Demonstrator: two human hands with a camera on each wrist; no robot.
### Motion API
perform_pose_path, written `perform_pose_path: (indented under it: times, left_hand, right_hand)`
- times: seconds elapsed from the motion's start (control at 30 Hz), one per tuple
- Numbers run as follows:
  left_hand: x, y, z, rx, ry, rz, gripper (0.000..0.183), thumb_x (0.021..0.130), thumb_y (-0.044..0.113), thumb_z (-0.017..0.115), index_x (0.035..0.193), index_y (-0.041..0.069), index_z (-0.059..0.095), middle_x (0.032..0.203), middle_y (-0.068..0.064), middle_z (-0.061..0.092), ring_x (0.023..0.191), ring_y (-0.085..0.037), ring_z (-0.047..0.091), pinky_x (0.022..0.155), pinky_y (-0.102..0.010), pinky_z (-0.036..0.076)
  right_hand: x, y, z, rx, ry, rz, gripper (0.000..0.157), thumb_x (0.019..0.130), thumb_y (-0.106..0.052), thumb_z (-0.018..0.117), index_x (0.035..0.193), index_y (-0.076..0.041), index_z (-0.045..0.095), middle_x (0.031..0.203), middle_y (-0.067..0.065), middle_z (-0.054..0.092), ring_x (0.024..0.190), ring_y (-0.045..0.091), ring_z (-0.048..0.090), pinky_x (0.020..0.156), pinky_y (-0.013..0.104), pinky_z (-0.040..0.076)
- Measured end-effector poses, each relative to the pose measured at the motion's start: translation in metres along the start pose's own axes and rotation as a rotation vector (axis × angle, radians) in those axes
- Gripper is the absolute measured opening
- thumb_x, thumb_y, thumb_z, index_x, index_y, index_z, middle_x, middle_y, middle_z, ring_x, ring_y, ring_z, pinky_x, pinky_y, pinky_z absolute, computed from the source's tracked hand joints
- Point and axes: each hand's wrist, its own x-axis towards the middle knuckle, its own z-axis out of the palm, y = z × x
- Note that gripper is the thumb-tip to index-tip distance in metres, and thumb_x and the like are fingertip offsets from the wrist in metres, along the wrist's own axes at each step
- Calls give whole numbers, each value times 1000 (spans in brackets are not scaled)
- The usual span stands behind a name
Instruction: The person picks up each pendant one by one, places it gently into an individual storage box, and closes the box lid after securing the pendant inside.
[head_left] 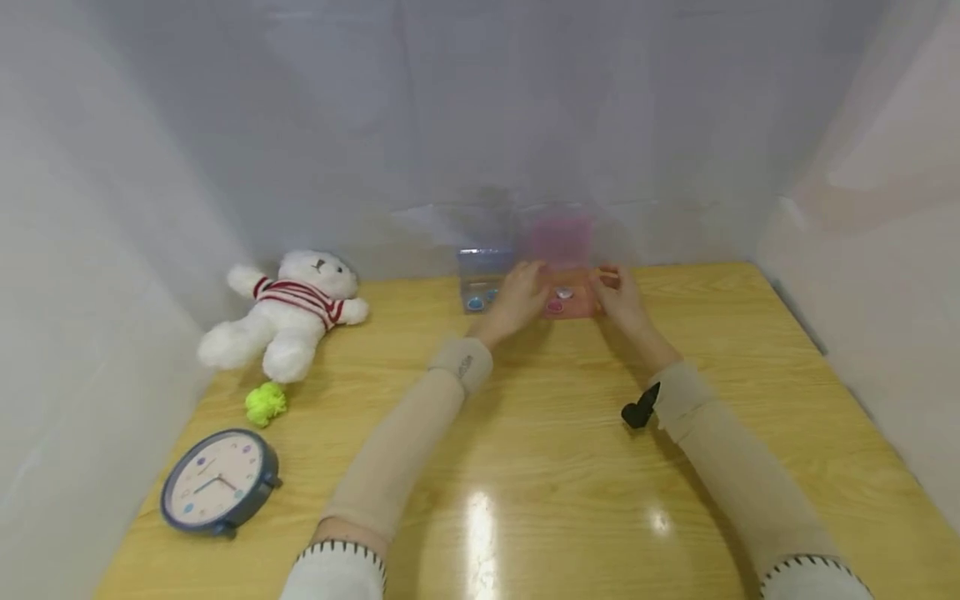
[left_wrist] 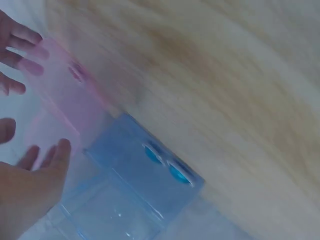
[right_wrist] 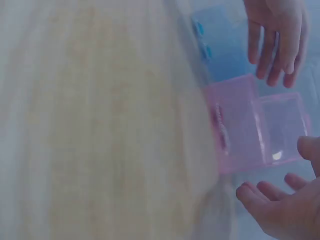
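Toward the back of the table stands a see-through pink box with its lid raised. Left of it is a see-through blue box with two blue oval pieces on its front, its lid also folded back in the left wrist view. Between the boxes, at the pink one's left side, my left hand has its fingers extended. My right hand is by the pink box's right side, fingers loosely bent; whether it touches the box I cannot tell. Neither hand holds anything.
A white teddy bear in a striped top lies at the back left. In front of it are a yellow-green fluffy ball and a blue-rimmed clock. A grey wall rises behind the boxes.
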Motion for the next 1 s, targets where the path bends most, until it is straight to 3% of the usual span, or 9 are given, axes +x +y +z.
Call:
perform_pose_path:
  times: [0.13, 0.33, 0.47, 0.57, 0.73, 0.87, 1.0]
  left_hand:
    - [4, 9, 3, -135, 51, -122, 57, 110, 26, 50, 158, -2, 38, 158, -24, 50, 148, -38, 49, 128, -47, 41]
    - [13, 23, 3, -401, 81, -316, 69, 113, 40, 41, 166, 2, 21, 171, -22, 32, 158, -39, 34, 134, -51, 28]
    - [17, 26, 2, -505, 81, -350, 78, 111, 49, 40, 168, 3, 14, 175, -21, 22, 162, -38, 24, 137, -50, 19]
    - [17, 28, 0, -527, 71, -366, 85, 109, 58, 39, 169, 5, 10, 177, -18, 17, 164, -35, 21, 138, -49, 16]
    - [18, 29, -1, -522, 103, -338, 83, 108, 57, 40, 168, 5, 16, 175, -19, 22, 163, -36, 24, 137, -50, 19]
    - [18, 29, 0, -506, 120, -331, 79, 108, 53, 44, 167, 5, 21, 173, -21, 26, 161, -38, 28, 136, -52, 23]
    - [18, 27, 1, -530, 132, -325, 83, 107, 55, 47, 167, 6, 18, 174, -20, 25, 161, -36, 29, 136, -50, 24]
  right_hand:
    - [12, -13, -10, -4, -8, -16, 67, 113, -39, 38, 166, -2, 21, 167, 27, 36, 144, 42, 46, 115, 49, 49]
    - [32, -28, -8, -38, -96, 20, 70, 113, -49, 20, 170, -9, 9, 173, 25, 23, 157, 47, 31, 128, 59, 36]
    - [39, -32, -2, 24, -157, 66, 71, 112, -52, 11, 170, -14, -2, 176, 26, 13, 160, 50, 20, 132, 61, 27]
    - [37, -31, 0, 46, -161, 54, 74, 111, -56, 13, 170, -16, -4, 176, 25, 13, 161, 49, 17, 134, 63, 19]
    - [34, -32, -1, 31, -133, 43, 73, 111, -56, 15, 171, -16, 2, 175, 24, 20, 161, 45, 21, 135, 59, 20]
    - [33, -34, 1, 50, -92, 48, 73, 112, -54, 19, 169, -7, 14, 169, 27, 29, 157, 42, 30, 132, 54, 29]
    - [33, -34, 0, 95, -81, 69, 74, 112, -53, 23, 167, -3, 14, 169, 27, 29, 159, 41, 28, 133, 55, 27]
